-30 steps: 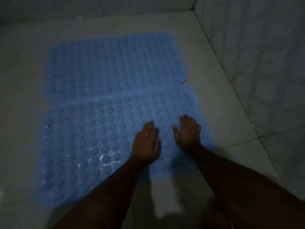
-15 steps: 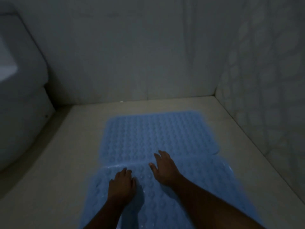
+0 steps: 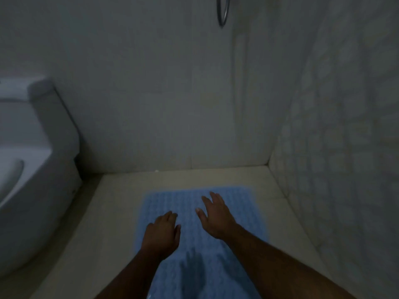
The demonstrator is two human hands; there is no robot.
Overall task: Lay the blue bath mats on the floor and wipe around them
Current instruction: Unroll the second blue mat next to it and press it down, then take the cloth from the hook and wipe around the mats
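Both the left hand (image 3: 160, 235) and the right hand (image 3: 217, 215) hover palm-down, fingers loosely spread and holding nothing, over the blue mat (image 3: 241, 210) beside the toilet (image 3: 32, 169).

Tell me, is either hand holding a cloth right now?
No, the left hand and the right hand are both empty, fingers spread open over the blue bath mat.

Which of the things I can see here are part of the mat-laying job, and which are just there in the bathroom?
Part of the job:
- blue bath mat, spread on the floor
- left hand, open over the mat
- right hand, open, fingers spread

Just there:
- toilet, at the left
- metal hose loop, high on the wall
- tiled side wall
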